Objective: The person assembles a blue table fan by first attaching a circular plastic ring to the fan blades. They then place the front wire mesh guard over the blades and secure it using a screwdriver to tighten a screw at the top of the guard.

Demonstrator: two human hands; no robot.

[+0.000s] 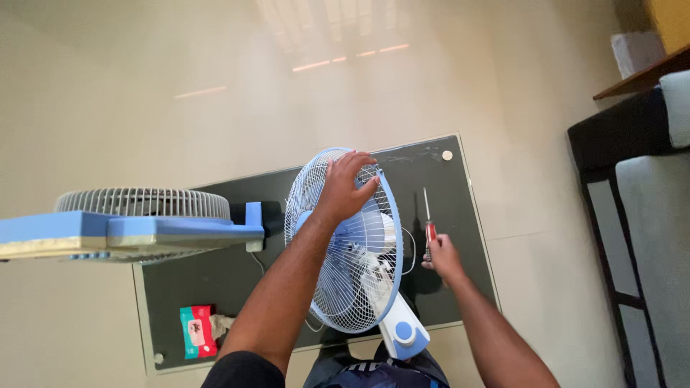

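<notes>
Looking from the left edge, we see a blue and grey fan base (136,233) jutting in at about nine o'clock, lying over the dark glass table (460,187). Near seven o'clock on the table sits a red and green packet (197,331). At the centre stands the white desk fan (352,280) with its blue rim and wire grille, tilted on the table. Our left hand (346,188) lies on the grille's upper edge, at the fan's twelve o'clock, fingers spread and curled over the wires and rim, gripping them. To the fan's three o'clock, just beside the grille, our right hand (442,257) is closed around the red handle of a screwdriver (428,226), whose thin metal shaft points up toward twelve o'clock over the glass. A small round pad (447,155) marks the table's far corner. At the far right stands a dark sofa with grey cushions (640,215).
</notes>
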